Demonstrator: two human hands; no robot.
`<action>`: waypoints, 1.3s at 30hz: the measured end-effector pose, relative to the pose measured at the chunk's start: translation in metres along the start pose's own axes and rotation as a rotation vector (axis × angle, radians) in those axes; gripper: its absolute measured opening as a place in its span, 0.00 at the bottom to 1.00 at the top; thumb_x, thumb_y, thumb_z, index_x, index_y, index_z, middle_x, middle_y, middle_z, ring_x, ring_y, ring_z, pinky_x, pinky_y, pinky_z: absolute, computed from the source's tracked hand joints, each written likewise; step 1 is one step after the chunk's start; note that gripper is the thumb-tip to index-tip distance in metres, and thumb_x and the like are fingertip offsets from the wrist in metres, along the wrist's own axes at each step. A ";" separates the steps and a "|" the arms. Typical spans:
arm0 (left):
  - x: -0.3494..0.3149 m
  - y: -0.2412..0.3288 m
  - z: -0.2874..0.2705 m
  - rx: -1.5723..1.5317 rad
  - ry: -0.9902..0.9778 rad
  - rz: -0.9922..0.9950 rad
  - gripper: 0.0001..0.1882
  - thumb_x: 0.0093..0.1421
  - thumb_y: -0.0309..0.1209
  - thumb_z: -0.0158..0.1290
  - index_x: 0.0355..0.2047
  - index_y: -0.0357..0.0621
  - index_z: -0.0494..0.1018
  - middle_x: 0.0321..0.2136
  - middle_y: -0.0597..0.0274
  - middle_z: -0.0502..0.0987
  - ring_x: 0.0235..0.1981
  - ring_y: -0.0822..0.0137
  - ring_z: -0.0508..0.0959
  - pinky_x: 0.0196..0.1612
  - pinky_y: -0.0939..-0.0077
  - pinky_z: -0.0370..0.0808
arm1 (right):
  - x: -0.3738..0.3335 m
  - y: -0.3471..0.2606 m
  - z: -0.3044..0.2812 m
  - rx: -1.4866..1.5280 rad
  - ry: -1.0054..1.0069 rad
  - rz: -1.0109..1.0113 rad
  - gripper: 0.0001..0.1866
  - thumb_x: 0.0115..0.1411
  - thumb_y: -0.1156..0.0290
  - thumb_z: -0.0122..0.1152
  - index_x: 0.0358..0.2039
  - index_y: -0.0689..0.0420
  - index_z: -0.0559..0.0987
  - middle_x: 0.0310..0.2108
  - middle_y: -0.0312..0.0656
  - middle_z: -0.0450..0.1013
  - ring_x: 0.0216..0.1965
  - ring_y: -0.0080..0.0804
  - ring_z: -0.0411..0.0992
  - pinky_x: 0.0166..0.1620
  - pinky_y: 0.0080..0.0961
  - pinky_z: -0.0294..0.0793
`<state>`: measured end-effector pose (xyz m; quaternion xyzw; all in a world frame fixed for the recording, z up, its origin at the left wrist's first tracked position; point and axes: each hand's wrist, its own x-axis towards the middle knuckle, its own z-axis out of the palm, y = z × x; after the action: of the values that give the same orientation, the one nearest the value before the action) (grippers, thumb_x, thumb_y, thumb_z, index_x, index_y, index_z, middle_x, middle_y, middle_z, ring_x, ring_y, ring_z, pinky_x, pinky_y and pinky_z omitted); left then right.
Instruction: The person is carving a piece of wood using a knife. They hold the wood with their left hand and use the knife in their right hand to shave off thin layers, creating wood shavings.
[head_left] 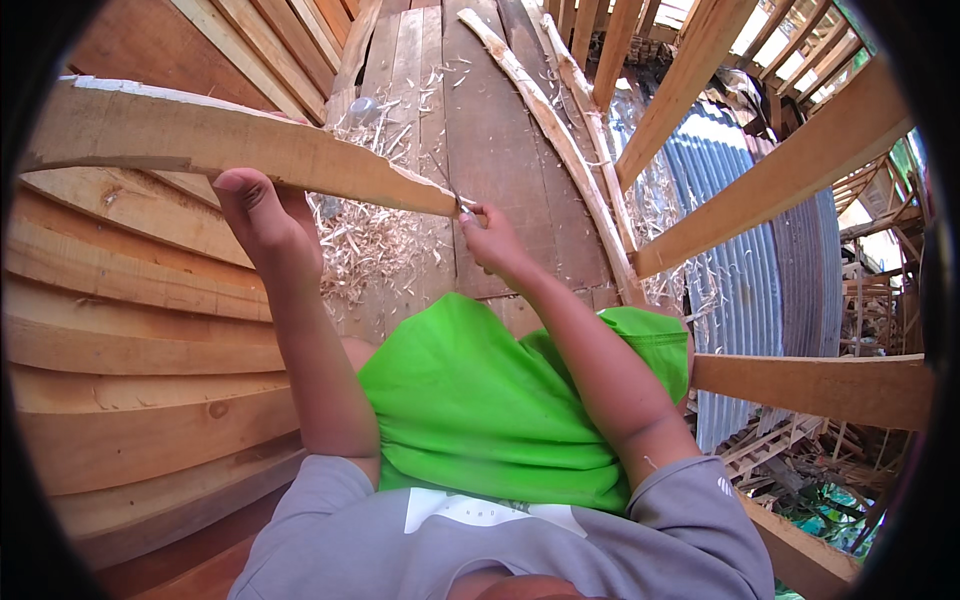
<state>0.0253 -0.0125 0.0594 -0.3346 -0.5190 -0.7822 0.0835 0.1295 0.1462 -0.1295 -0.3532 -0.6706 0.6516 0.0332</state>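
A long wooden board (200,135) with a pale, freshly cut upper edge reaches in from the left and narrows to a tip in front of me. My left hand (265,215) grips its underside, thumb against the near face and fingers hidden behind it. At the narrow tip is my right hand (490,240), its fingers closed around a thin dark tool (447,182) that looks like a knife blade. Most of this tool is hidden by the fingers and the board's end.
Curled wood shavings (365,245) litter the plank floor (490,130). Two peeled poles (560,130) lie to the right, beside slanted wooden posts (680,90). Beyond these is corrugated metal sheeting (735,250). Stacked boards (140,340) line my left side. A clear round container (363,110) sits among the shavings.
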 end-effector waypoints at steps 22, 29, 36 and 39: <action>0.004 -0.012 -0.015 -0.419 -0.164 -0.059 0.09 0.46 0.29 0.46 0.29 0.49 0.59 0.18 0.65 0.60 0.21 0.71 0.62 0.32 0.71 0.64 | 0.008 -0.008 0.011 -0.268 0.085 -0.011 0.32 0.68 0.54 0.30 0.37 0.70 0.78 0.40 0.69 0.73 0.46 0.63 0.71 0.50 0.49 0.68; 0.003 -0.014 -0.025 -0.418 -0.131 -0.068 0.11 0.44 0.29 0.47 0.28 0.49 0.58 0.19 0.66 0.60 0.21 0.72 0.62 0.32 0.71 0.64 | -0.022 -0.044 0.022 -0.366 0.067 -0.159 0.31 0.67 0.56 0.32 0.31 0.71 0.77 0.35 0.68 0.73 0.42 0.63 0.72 0.47 0.50 0.69; 0.002 -0.018 -0.018 -0.398 -0.040 -0.064 0.11 0.44 0.29 0.46 0.29 0.50 0.59 0.18 0.66 0.60 0.20 0.72 0.62 0.32 0.72 0.64 | 0.031 0.034 0.005 -0.280 0.261 -0.097 0.29 0.67 0.59 0.33 0.23 0.71 0.74 0.26 0.68 0.71 0.34 0.66 0.72 0.41 0.53 0.68; 0.000 -0.017 -0.026 -0.379 -0.014 -0.065 0.10 0.45 0.29 0.46 0.29 0.50 0.59 0.18 0.66 0.60 0.20 0.72 0.62 0.32 0.72 0.65 | -0.009 -0.019 0.024 -0.374 0.118 -0.234 0.29 0.67 0.58 0.33 0.27 0.70 0.76 0.32 0.68 0.73 0.39 0.64 0.72 0.44 0.52 0.69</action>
<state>0.0064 -0.0273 0.0406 -0.3327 -0.3737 -0.8658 -0.0101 0.1160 0.1228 -0.1123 -0.3106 -0.8129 0.4858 0.0818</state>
